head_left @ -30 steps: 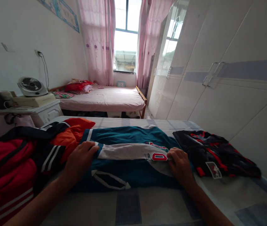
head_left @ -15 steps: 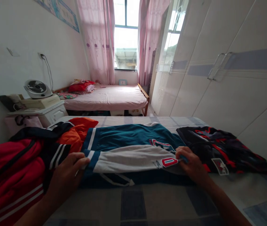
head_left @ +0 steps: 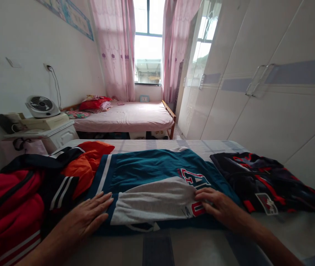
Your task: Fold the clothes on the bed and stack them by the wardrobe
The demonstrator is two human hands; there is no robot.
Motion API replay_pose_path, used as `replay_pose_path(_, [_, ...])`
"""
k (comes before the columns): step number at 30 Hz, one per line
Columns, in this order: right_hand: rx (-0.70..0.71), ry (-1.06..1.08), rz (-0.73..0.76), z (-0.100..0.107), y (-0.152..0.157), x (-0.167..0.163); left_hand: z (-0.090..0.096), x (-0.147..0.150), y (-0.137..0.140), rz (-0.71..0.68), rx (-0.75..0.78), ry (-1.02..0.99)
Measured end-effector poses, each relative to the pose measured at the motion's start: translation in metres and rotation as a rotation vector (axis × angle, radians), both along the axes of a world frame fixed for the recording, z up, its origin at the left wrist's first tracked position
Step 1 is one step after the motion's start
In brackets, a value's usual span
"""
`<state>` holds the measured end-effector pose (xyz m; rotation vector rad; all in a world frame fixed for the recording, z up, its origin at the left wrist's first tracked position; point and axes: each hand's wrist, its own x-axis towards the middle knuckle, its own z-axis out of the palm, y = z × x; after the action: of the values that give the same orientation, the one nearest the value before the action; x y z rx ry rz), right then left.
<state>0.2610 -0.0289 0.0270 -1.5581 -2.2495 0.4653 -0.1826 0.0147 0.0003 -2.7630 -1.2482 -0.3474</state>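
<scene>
A teal jacket [head_left: 143, 164] with white stripes and red-edged letters lies on the near bed. Its grey sleeve [head_left: 152, 199] is laid across the front, the striped cuff toward the left. My left hand [head_left: 92, 212] rests flat on the cuff end, fingers stretched out. On the sleeve's right end, by the red-edged letter, my right hand [head_left: 220, 207] lies with its fingers spread. Neither hand grips the cloth.
Red, black and orange clothes [head_left: 88, 162] are heaped on the left. A folded black and red garment [head_left: 263, 177] lies to the right. Beyond are a pink-covered bed [head_left: 135, 114], a small fan [head_left: 41, 105] on a cabinet, and a white wardrobe [head_left: 285, 122].
Both hands have let go of the sleeve and now lie open on it. The sleeve has come down flatter over the jacket's front. The view has shifted slightly.
</scene>
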Motion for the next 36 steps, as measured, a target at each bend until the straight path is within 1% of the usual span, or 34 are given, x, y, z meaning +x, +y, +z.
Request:
replay_pose_path(1, [0.004,0.018,-0.025,0.004,0.008,0.004,0.004,0.000,0.007,0.026,-0.033,-0.012])
replay_pose_path(3, [0.091,0.023,-0.120,0.014,0.035,0.016,0.019,0.005,0.027,0.102,-0.050,-0.067])
replay_pose_path(5, [0.195,-0.024,-0.242,0.018,0.071,0.028,0.034,0.015,0.055,0.182,-0.029,-0.114])
replay_pose_path(7, [0.207,-0.088,-0.342,0.016,0.113,0.038,0.042,0.026,0.089,0.230,-0.039,-0.091])
replay_pose_path(10, [0.142,-0.142,-0.429,0.002,0.170,0.046,0.040,0.038,0.141,0.272,-0.076,-0.017])
replay_pose_path(13, [0.098,-0.147,-0.465,-0.015,0.210,0.048,0.030,0.040,0.182,0.304,-0.106,0.014])
replay_pose_path(16, [0.056,-0.151,-0.476,-0.024,0.234,0.047,0.023,0.036,0.208,0.334,-0.166,0.035])
replay_pose_path(19, [0.035,-0.154,-0.462,-0.027,0.246,0.042,0.020,0.034,0.222,0.347,-0.229,0.057])
replay_pose_path(22, [0.049,-0.139,-0.444,-0.023,0.249,0.034,0.021,0.036,0.224,0.351,-0.236,0.078])
replay_pose_path(25, [0.139,-0.093,-0.456,-0.007,0.240,0.028,0.030,0.041,0.214,0.346,-0.167,0.075])
replay_pose_path(28, [0.253,-0.029,-0.477,0.020,0.213,0.031,0.046,0.041,0.188,0.324,-0.051,0.047])
replay_pose_path(30, [0.315,0.051,-0.474,0.035,0.185,0.037,0.056,0.036,0.163,0.308,0.014,0.026])
replay_pose_path(31, [0.331,0.100,-0.463,0.038,0.170,0.042,0.059,0.032,0.149,0.293,0.051,0.017])
replay_pose_path(33, [0.324,0.186,-0.432,0.036,0.139,0.051,0.059,0.024,0.120,0.235,0.126,0.010])
replay_pose_path(34, [0.299,0.208,-0.417,0.030,0.124,0.054,0.056,0.021,0.106,0.197,0.158,0.016])
replay_pose_path(36, [0.214,0.204,-0.390,0.012,0.099,0.059,0.044,0.016,0.081,0.123,0.182,0.059])
